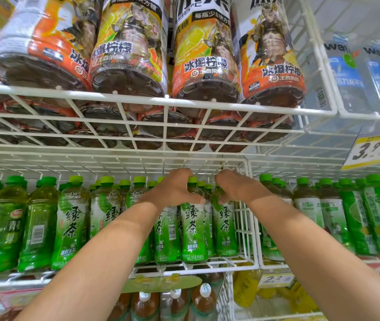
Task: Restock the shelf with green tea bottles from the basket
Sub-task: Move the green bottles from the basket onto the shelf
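We reach up with both arms: our left hand (172, 188) clamps round the shoulder of a tea bottle (193, 230), and our right hand (237, 186) clamps round its neighbour (225, 225). Both bottles stand upright at the front of the shelf (237, 268). The hands are near each other but apart. A rack (142, 98) loaded with lemon tea (203, 66) hangs just over the caps, and a wire divider (244, 218) stands just beside the neighbour.

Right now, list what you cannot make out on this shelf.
Basket: outside the head view's edges.
Left hand and right hand: fingertips hidden behind the green tea bottles they grip.
Back rows: head view, hidden by the front bottles.
Price tag small print: blurred, too small.
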A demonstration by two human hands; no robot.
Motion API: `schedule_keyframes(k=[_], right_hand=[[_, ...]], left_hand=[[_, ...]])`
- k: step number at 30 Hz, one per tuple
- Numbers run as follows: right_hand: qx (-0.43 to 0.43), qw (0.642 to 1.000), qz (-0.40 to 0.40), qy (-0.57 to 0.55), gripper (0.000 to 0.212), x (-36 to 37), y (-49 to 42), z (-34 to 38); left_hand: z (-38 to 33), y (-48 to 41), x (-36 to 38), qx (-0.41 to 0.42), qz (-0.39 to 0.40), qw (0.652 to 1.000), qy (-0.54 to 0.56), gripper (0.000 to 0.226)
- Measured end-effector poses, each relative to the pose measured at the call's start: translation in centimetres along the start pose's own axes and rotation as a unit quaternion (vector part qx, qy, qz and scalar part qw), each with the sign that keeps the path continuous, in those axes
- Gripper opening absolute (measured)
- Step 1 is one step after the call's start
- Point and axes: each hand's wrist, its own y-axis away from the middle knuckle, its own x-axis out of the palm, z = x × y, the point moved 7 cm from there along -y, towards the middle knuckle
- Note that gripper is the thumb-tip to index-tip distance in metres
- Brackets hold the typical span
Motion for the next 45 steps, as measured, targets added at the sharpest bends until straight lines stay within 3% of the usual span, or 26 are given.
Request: schedule_keyframes(k=[4,6,16,22,25,29,32,37,42,45], right_hand=[[0.000,1.000,0.000,-0.008,0.048,0.1,-0.2,-0.2],[0.004,1.000,0.002,-0.017,0.049,0.0,-0.4,-0.4],[0.027,0.999,-0.003,-0.034,0.075,-0.1,-1.4,-1.0],[0.024,1.000,-0.006,-0.009,0.066,0.2,-1.2,-0.9],[0.012,1.000,-0.014,-0.003,0.053,0.2,-0.6,-0.5],[-0.017,0.996,-0.081,-0.011,0.034,-0.8,1.3,0.3],[-0.012,0.995,-0.093,-0.029,0.043,-1.3,3.4,0.5],[0.009,0.996,-0.078,-0.046,0.062,-2.7,8.4,1.6],[0.011,0.997,-0.069,-0.016,0.055,-3.4,13.6,4.5],[0.012,0.997,-0.072,0.005,0.061,-4.1,16.6,6.8]], left_hand=[[0.2,0.1,-0.2,-0.009,0.004,1.000,-0.001,0.062],[0.1,0.2,-0.4,-0.014,0.006,1.000,0.005,0.056],[0.3,0.4,-0.5,-0.029,0.007,0.999,0.016,0.066],[0.2,0.3,-0.5,-0.038,0.003,0.999,-0.001,0.066],[-0.5,0.7,-0.6,-0.051,0.008,0.998,-0.037,0.064],[-2.0,1.8,-1.5,-0.039,0.017,0.991,-0.125,0.061],[-2.8,3.7,-2.7,-0.039,0.027,0.979,-0.198,0.057],[-5.6,8.7,-4.8,-0.054,0.046,0.957,-0.281,0.069],[-6.6,14.3,-6.9,-0.115,0.051,0.934,-0.334,0.072],[-8.3,17.8,-8.2,-0.080,0.026,0.916,-0.393,0.073]])
